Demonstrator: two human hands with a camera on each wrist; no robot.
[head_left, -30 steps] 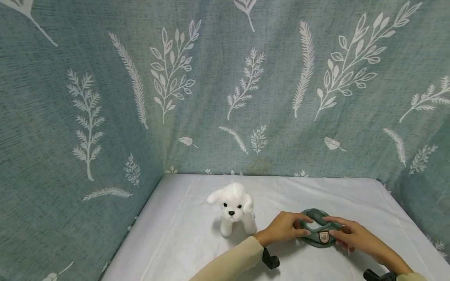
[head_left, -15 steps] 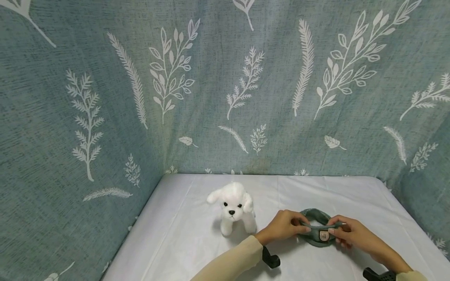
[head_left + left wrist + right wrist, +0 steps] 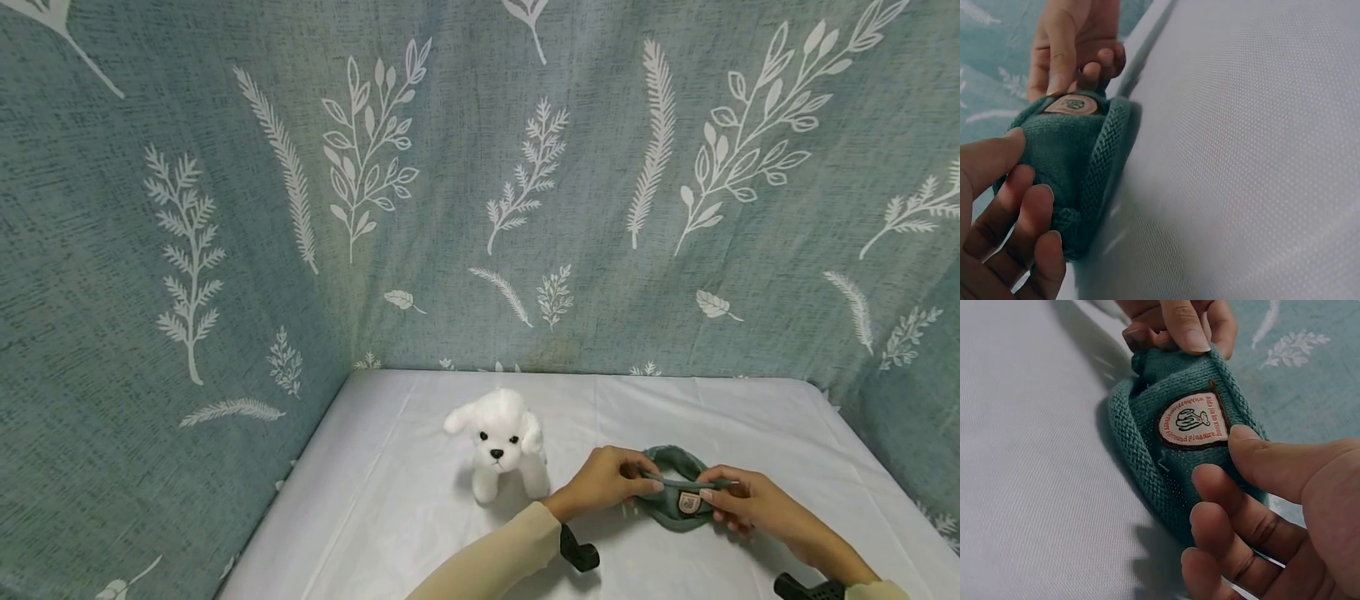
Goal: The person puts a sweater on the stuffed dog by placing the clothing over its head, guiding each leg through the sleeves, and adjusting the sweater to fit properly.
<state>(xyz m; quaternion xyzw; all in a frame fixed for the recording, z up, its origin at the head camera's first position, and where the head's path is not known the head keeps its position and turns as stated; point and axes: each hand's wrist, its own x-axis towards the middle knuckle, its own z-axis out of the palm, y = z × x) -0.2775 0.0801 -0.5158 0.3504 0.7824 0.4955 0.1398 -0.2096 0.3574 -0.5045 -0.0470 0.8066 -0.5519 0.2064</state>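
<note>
A green ring-shaped knitted piece (image 3: 663, 510) with rolled edges, like a small garment, is held over the white sheet at the right. On its front is a pale patch (image 3: 1192, 422) with a dark stitched border and red lettering. My left hand (image 3: 609, 478) pinches the left end of the near upper edge between thumb and fingers. At the right end of that edge, beside the patch, my right hand (image 3: 750, 496) pinches the knit. Between both hands the edge is drawn nearly straight. A white plush dog (image 3: 504, 442) stands upright to the left of my left hand.
A white sheet (image 3: 375, 500) covers the table. Teal cloth with white leaf prints (image 3: 450, 167) hangs behind it and along both sides. Black wrist mounts (image 3: 579, 550) sit at both wrists, below beige sleeves.
The near edge of the knitted piece, slack and curved a second ago, is now stretched nearly straight between my hands. My right fingers have closed in on that edge. The plush dog has not moved.
</note>
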